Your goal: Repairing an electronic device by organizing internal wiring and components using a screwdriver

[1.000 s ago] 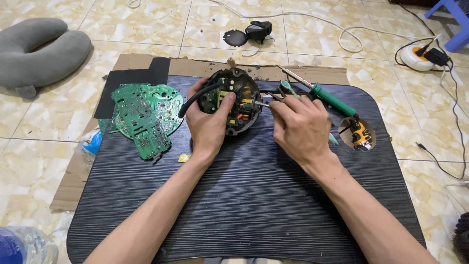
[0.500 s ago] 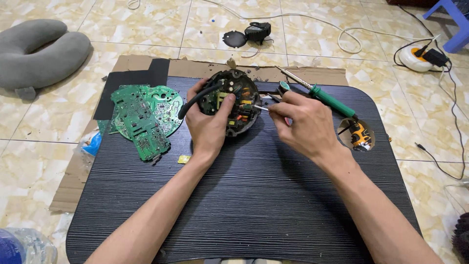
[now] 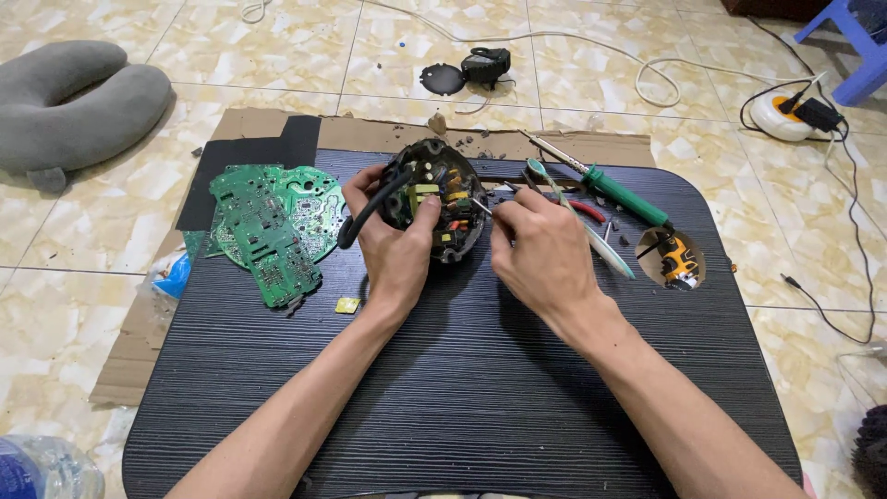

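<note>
Your left hand (image 3: 395, 248) keeps gripping the round device (image 3: 432, 199); your right hand (image 3: 543, 251), fingers pinching a thin metal tool (image 3: 481, 207), has been edging its tip inward

The black tabletop (image 3: 443, 388) looks like matt plastic with fine ribbing all over, sitting on plain brown cardboard (image 3: 139, 342). The open oval device (image 3: 434, 199) is dull black plastic, dusty inside. The green circuit boards (image 3: 268, 231) have that slightly glossy lacquer look. The soldering iron (image 3: 601, 185) has a shiny metal shaft and a smooth green plastic handle. Floor tiles (image 3: 573, 74) are glossy, marbled beige. The grey neck pillow (image 3: 74, 102) is soft matt fabric
</note>
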